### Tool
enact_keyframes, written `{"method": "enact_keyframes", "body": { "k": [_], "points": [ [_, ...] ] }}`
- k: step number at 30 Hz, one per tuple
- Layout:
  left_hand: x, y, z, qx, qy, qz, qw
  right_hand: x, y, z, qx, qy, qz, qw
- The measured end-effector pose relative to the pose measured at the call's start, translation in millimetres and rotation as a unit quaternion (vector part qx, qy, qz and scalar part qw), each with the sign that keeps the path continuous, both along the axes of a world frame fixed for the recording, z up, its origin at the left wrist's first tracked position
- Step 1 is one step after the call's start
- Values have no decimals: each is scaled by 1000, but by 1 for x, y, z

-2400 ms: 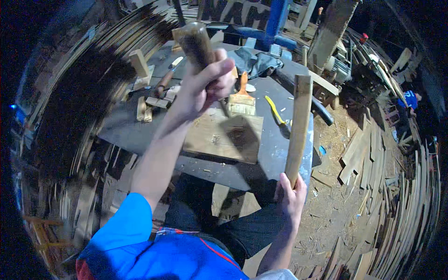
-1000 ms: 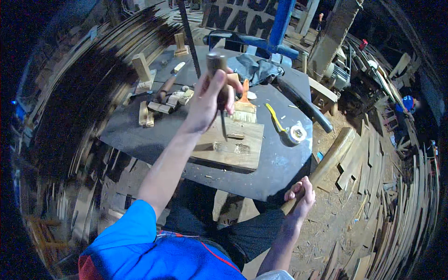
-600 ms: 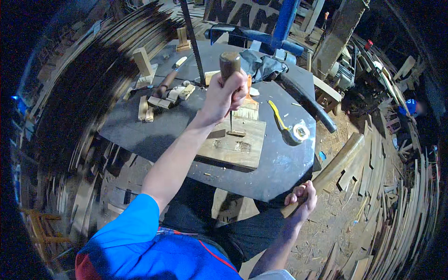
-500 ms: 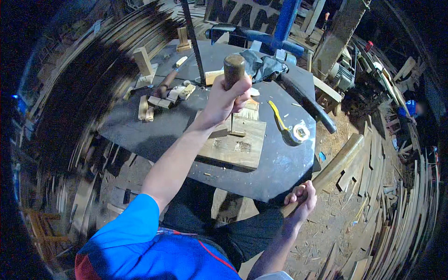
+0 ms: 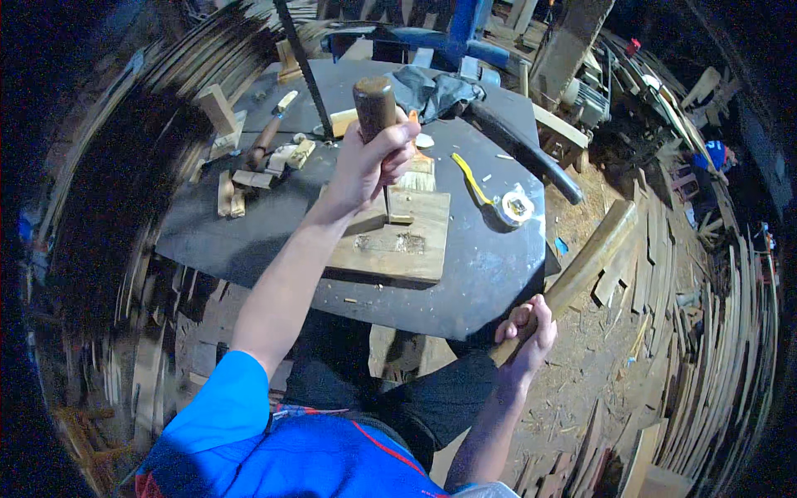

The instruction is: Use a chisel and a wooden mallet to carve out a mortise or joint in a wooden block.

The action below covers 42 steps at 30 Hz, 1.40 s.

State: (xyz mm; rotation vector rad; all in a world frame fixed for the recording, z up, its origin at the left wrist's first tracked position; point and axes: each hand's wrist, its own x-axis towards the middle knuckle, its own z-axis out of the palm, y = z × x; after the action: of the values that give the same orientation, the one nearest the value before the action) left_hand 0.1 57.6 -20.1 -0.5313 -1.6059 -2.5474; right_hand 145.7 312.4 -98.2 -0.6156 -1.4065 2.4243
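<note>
My left hand (image 5: 374,162) is closed around the brown wooden handle of a chisel (image 5: 376,104). The chisel stands nearly upright, its thin blade meeting a flat wooden board (image 5: 423,266) on the dark table. Beside the blade lies a small wood chip (image 5: 400,219); rough cut pockets (image 5: 408,243) show in the board nearer to me. Low at the right, past the table's edge, my right hand (image 5: 529,332) grips the narrow end of a long wooden club (image 5: 594,253), whose thick end points up and away to the right.
On the dark table (image 5: 490,290) lie a tape measure (image 5: 515,207) with its yellow tape out, a black bar (image 5: 531,153), dark cloth (image 5: 436,91) and several wood blocks (image 5: 253,178). A saw blade (image 5: 303,66) rises behind. Stacked planks flank both sides; a person (image 5: 714,156) is far right.
The whole view has shifted, so the table appears farther left and higher. The chisel's handle leans slightly more to the left. Both hands keep their grips.
</note>
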Motion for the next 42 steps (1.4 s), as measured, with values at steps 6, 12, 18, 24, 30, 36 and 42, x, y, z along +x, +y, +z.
{"method": "enact_keyframes", "body": {
  "k": [6, 12, 18, 24, 30, 36, 42],
  "points": [
    [7, 12, 8, -88, -24, 14, 996, 2, 3, -7, 32, 26, 24, 999],
    [3, 25, 3, -107, -18, 46, 993, -1, 5, -12, 111, 26, 26, 993],
    [2, 12, -1, -33, -19, 61, 997, 7, -10, 4, 219, -15, 22, 975],
    [-1, 1, -8, -34, -27, 48, 998, 20, -4, 38, 329, 0, 67, 942],
    [5, 4, 0, -40, -26, 21, 999, 40, 2, 121, 426, 142, 42, 893],
    [8, 8, -1, -94, -18, 25, 995, 51, -8, 162, 598, 111, 109, 786],
    [13, 10, 3, -123, -24, 29, 992, 54, -29, 173, 519, 134, 38, 843]
  ]
}}
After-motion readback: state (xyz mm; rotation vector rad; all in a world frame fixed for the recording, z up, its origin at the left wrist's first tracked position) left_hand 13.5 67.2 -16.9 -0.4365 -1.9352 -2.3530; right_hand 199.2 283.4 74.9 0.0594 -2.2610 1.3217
